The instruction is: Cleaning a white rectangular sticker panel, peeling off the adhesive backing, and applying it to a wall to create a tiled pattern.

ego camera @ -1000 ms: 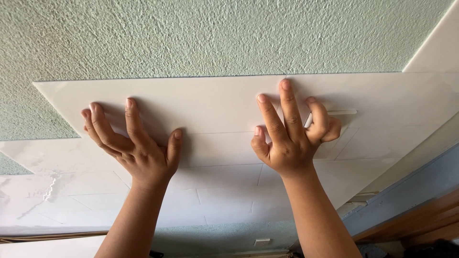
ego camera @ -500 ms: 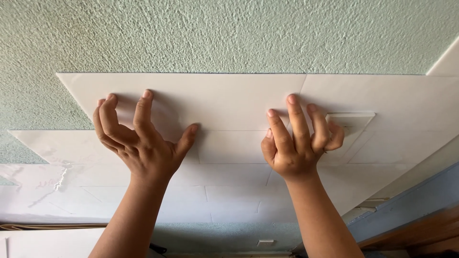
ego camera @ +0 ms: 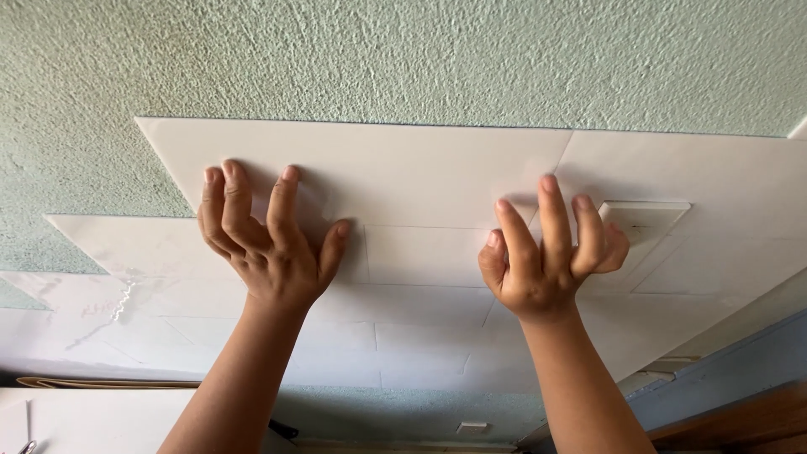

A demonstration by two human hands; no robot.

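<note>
Pressing with spread, open fingers, the left hand [ego camera: 269, 244] and right hand [ego camera: 546, 256] hold nothing; both lie flat on the top white tile panel [ego camera: 378, 168], which sits against the green textured wall [ego camera: 420, 59]. This looks like the smoothing-down step; next it likely calls for firm, even pressure toward the edges.

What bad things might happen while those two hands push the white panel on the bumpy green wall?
Only the fingertips of the left hand and right hand press the white panel, so parts between them may not stick flat. Its top edge meets the rough green wall, where the bumps might leave gaps. A push sideways might shift it out of line with the panels below.
</note>
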